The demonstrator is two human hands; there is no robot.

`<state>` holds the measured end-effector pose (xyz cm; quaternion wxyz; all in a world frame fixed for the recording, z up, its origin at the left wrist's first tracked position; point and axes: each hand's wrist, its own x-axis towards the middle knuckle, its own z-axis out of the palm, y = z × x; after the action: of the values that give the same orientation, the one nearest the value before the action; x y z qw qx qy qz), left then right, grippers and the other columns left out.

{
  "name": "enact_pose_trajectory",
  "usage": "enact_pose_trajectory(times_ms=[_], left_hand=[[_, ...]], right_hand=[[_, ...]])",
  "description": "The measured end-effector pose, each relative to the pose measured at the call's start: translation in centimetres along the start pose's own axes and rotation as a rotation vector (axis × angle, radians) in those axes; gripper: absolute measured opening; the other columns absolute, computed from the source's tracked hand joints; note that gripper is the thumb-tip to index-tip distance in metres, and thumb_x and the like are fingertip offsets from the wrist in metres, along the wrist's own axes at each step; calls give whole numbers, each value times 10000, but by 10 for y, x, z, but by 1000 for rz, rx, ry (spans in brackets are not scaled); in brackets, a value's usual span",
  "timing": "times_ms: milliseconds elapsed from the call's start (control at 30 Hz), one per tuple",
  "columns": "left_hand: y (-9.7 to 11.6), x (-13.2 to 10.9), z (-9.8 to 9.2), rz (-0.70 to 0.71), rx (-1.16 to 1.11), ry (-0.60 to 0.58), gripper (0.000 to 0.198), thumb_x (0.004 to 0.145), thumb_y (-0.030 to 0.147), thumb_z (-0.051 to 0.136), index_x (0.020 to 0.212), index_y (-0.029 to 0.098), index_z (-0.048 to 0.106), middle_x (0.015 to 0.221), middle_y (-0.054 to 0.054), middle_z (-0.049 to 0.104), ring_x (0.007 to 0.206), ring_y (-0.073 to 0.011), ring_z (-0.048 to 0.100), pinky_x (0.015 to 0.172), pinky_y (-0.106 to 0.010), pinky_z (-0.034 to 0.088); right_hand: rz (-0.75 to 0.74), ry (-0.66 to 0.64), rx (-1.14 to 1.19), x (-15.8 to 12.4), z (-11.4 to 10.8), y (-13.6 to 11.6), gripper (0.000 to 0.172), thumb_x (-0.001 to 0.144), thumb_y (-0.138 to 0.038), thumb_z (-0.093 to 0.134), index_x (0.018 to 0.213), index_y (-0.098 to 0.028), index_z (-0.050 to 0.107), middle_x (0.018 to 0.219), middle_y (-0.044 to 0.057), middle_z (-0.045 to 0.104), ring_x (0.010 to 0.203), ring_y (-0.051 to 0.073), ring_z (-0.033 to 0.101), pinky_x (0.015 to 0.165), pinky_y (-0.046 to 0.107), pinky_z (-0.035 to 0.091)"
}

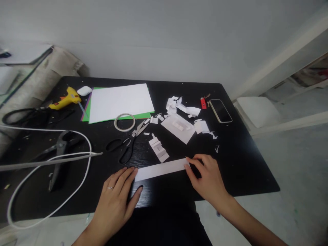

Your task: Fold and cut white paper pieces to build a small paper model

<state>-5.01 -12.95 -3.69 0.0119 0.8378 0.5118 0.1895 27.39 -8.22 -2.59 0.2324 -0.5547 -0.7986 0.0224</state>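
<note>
A long white paper strip (162, 169) lies near the front edge of the black table (238, 160). My left hand (116, 194) rests flat with fingers spread, its fingertips on the strip's left end; a ring is on one finger. My right hand (208, 179) presses its fingertips together on the strip's right end. Behind the strip lie a small folded paper piece (159, 149), black-handled scissors (128, 143) and a roll of tape (124, 122).
White and green sheets (119, 101), paper scraps (179, 118), a phone (220, 110) and a red lighter (203, 103) lie farther back. At left are a yellow glue gun (65, 98), pliers (58, 153) and a white cable loop (51, 160). A white stool (256, 111) stands right.
</note>
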Motion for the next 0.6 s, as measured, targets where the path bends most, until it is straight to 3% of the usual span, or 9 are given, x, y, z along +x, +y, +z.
enact_pose_trajectory(times_ms=[133, 233, 367, 600], left_hand=[[-4, -2, 2, -89, -106, -7, 427, 1009, 307, 622, 1390, 132, 540, 1340, -172, 659, 1244, -334, 591, 1049, -476, 435], [-6, -1, 1, -156, -159, -35, 416, 1005, 341, 631, 1372, 173, 528, 1351, -158, 652, 1255, -336, 594, 1051, -495, 442], [-6, -1, -1, -202, -195, -68, 431, 1002, 348, 640, 1382, 189, 512, 1376, -159, 633, 1274, -342, 582, 1056, -512, 439], [-15, 8, -1, -214, -266, -59, 296, 993, 320, 668, 1265, 236, 586, 1294, -110, 638, 1190, -311, 591, 995, -475, 455]], right_hand=[[-14, 15, 18, 6, -2, -2, 198, 1008, -310, 655, 1118, -152, 701, 1021, 123, 663, 979, 303, 663, 809, 495, 567], [-93, 7, 160, 14, -2, -13, 172, 999, -223, 667, 1162, -170, 677, 1051, 113, 689, 1000, 274, 677, 847, 474, 592], [-233, -171, 428, 23, 5, -31, 165, 994, -177, 672, 1157, -201, 678, 1112, 93, 732, 1062, 242, 700, 916, 434, 622], [-308, -270, 414, 34, 18, -35, 198, 1003, -227, 688, 1197, -187, 691, 1202, 112, 732, 1125, 273, 676, 954, 470, 609]])
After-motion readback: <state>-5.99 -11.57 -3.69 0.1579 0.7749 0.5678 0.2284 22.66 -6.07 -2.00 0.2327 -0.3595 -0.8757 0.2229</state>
